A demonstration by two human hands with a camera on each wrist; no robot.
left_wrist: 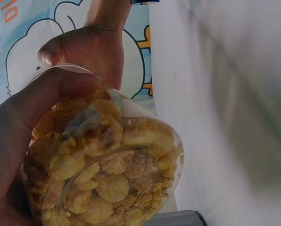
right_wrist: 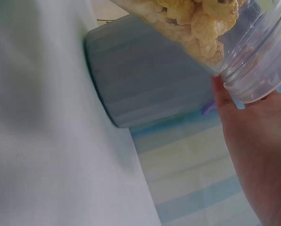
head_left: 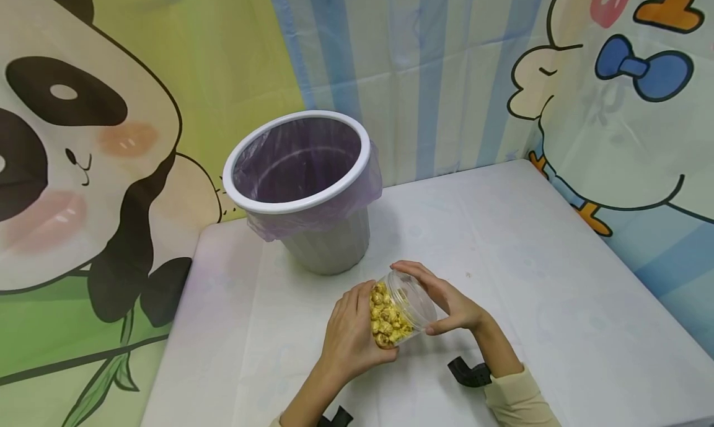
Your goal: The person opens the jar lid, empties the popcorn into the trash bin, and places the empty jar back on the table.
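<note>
A clear jar of yellow popcorn (head_left: pixel 388 318) is held tilted above the white table, its lidded end toward the right. My left hand (head_left: pixel 352 333) grips the jar's base end, thumb below and fingers over the top. At the other end my right hand (head_left: pixel 449 300) holds the clear lid (head_left: pixel 415 298) between thumb and fingers. In the left wrist view the jar's round base (left_wrist: pixel 112 183) faces the camera, popcorn packed against it. The right wrist view shows the lid's ridged rim (right_wrist: pixel 265 80) against the fingers.
A grey bin (head_left: pixel 329 247) with a white rim (head_left: pixel 365 151) and a purple liner bag (head_left: pixel 312 219) stands on the white table (head_left: pixel 502 259) beyond the hands. Cartoon-printed curtains (head_left: pixel 390 74) enclose the table at the back and sides.
</note>
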